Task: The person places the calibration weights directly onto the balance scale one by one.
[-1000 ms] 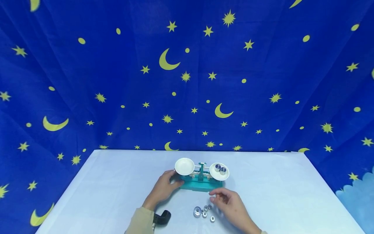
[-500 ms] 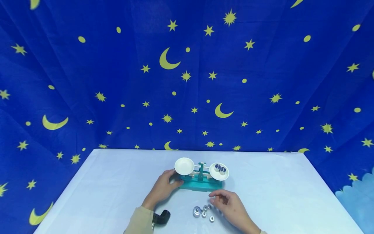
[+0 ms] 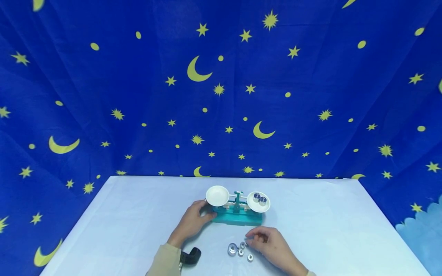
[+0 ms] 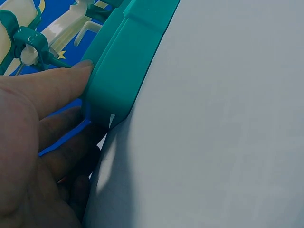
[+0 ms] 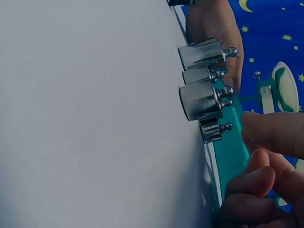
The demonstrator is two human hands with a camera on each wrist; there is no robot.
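A teal balance scale (image 3: 236, 219) with two white pans stands on the table. My left hand (image 3: 192, 221) grips the left end of its base; in the left wrist view the thumb (image 4: 71, 85) rests on the edge of the teal base (image 4: 116, 71). The left pan (image 3: 217, 196) holds nothing, while two metal weights (image 3: 263, 201) sit in the right pan (image 3: 255, 209). My right hand (image 3: 271, 245), fingers loosely bent and holding nothing, hovers beside several knobbed metal weights, the largest being a wide weight (image 3: 233, 249). In the right wrist view, a small weight (image 5: 211, 130) is nearest its fingertips.
The white table (image 3: 138, 214) reaches back to a blue curtain (image 3: 165, 96) printed with yellow moons and stars. One weight (image 3: 250, 258) lies slightly apart from the cluster, in front. A black device (image 3: 192, 256) is worn on the left wrist.
My right hand has moved slightly down toward the small weights, its fingertips now closer to them. The left hand stays on the base of the scale.
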